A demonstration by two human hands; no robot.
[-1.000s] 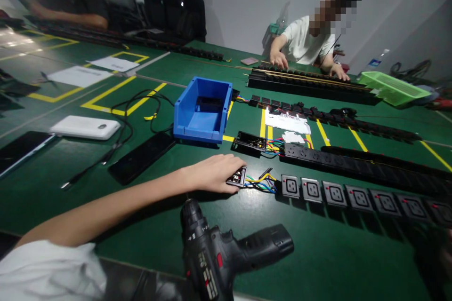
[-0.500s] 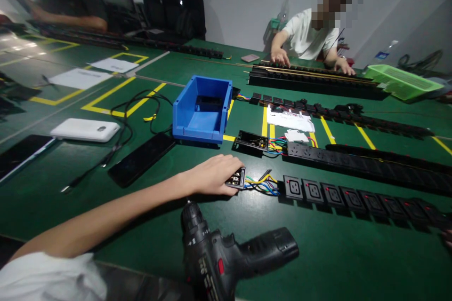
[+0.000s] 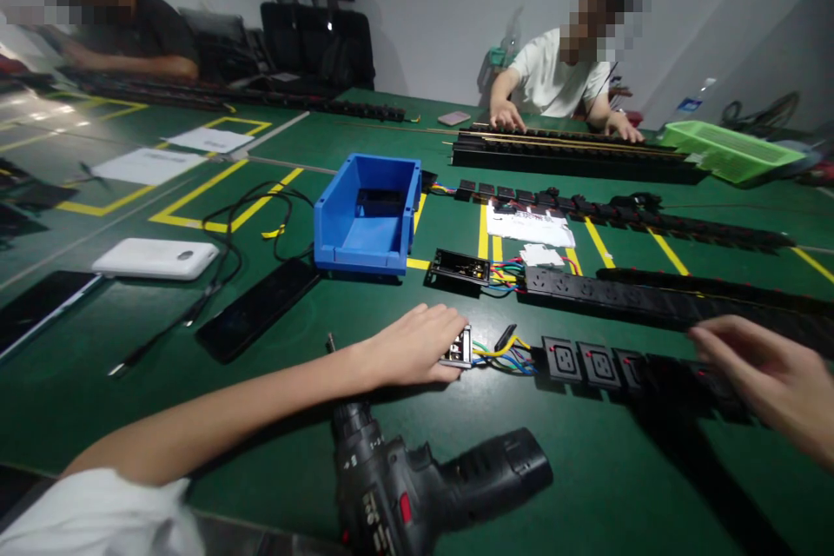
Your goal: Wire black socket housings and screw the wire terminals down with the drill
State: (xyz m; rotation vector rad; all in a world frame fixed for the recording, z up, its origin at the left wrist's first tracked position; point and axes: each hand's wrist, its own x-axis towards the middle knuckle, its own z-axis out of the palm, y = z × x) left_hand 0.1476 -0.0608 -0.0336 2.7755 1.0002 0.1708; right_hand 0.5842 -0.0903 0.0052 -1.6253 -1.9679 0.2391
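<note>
My left hand (image 3: 420, 343) is wrapped over a black wired end module (image 3: 461, 346), with metal contacts showing at its open right end. Its palm and fingers cover most of the module. Coloured wires (image 3: 501, 352) run from it to a row of black power sockets (image 3: 596, 365) with red lights. Over the right part of that row hovers my right hand (image 3: 775, 382), slightly blurred, fingers half bent and apart, nothing visible in them. A black cordless drill (image 3: 417, 486) lies below my left forearm, its bit pointing up past the arm.
Behind my left hand stand a blue bin (image 3: 365, 256) and a second socket strip (image 3: 605, 295) with its open end box (image 3: 460, 265). Phones, a white power bank (image 3: 156, 259) and a cable lie left. Across the table, a person handles black rails (image 3: 573, 161) beside a green basket (image 3: 730, 152).
My right hand has come in from the right edge over the socket row. My left hand, still on the module, has shifted a little right with it, and the sockets have shifted too.
</note>
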